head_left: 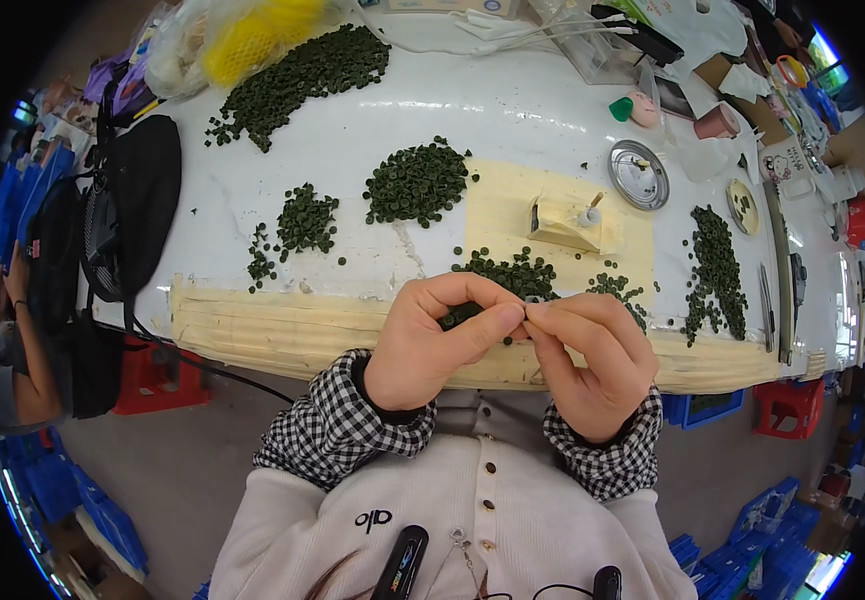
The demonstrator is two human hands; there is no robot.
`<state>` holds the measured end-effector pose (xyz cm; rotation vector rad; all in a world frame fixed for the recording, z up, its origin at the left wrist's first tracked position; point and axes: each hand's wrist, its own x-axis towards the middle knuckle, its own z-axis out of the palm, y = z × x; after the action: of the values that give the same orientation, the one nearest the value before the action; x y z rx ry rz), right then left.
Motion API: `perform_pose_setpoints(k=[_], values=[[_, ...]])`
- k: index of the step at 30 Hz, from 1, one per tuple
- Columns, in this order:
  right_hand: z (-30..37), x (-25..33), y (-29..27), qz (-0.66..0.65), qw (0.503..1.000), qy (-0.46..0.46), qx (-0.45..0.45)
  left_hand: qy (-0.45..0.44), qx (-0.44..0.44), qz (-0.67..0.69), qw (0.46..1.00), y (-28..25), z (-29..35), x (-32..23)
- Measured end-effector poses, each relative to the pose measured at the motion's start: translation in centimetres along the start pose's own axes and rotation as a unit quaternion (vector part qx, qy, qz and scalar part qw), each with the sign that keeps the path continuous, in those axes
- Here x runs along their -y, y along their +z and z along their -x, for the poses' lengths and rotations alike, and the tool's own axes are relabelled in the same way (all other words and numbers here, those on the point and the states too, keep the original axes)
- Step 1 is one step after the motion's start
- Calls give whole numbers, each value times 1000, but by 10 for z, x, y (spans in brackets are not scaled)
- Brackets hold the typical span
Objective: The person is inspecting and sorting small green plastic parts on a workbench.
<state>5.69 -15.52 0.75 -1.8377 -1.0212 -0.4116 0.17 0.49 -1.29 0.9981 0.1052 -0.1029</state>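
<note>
My left hand (pixel 442 342) and my right hand (pixel 597 355) meet fingertip to fingertip over the near edge of the table. Thumb and forefinger of each are pinched together. Whatever lies between them is tiny and mostly hidden; only a dark speck shows. Just behind my hands is a pile of small, round, dark green pieces (pixel 512 270), partly covered by my fingers. More such pieces (pixel 617 290) are scattered beyond my right hand. Farther off, a small block wrapped in yellowish tape (pixel 564 222) stands on a tape-covered patch, with a short stick and a small pale cap on top.
Other green heaps lie at the middle (pixel 417 182), left (pixel 307 218), far left (pixel 302 85) and right (pixel 714 270). A round metal dish (pixel 638 174) and a yellowish dish (pixel 742 207) sit at right. A black bag (pixel 142 200) stands left; another person's arm (pixel 27 340) is beyond.
</note>
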Motion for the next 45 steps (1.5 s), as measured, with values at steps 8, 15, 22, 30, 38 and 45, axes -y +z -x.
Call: perform_pose_setpoints(k=[8,15,22,30,38,45], values=[[2,1,0,-206,958,199,23,61,-33,-119,991,3,1,0],[6,2,3,-317,906,281,-1,91,-23,-154,984,1,0,3],[0,3,7,-34,998,58,-11,56,-42,-82,994,2,1,1],[-1,-1,8,57,997,-31,-31,86,-44,-95,991,6,0,2],[0,0,7,41,998,-32,-17,77,-26,-85,993,-2,0,4],[1,-1,7,39,999,-21,-23,41,-37,-88,995,2,1,1]])
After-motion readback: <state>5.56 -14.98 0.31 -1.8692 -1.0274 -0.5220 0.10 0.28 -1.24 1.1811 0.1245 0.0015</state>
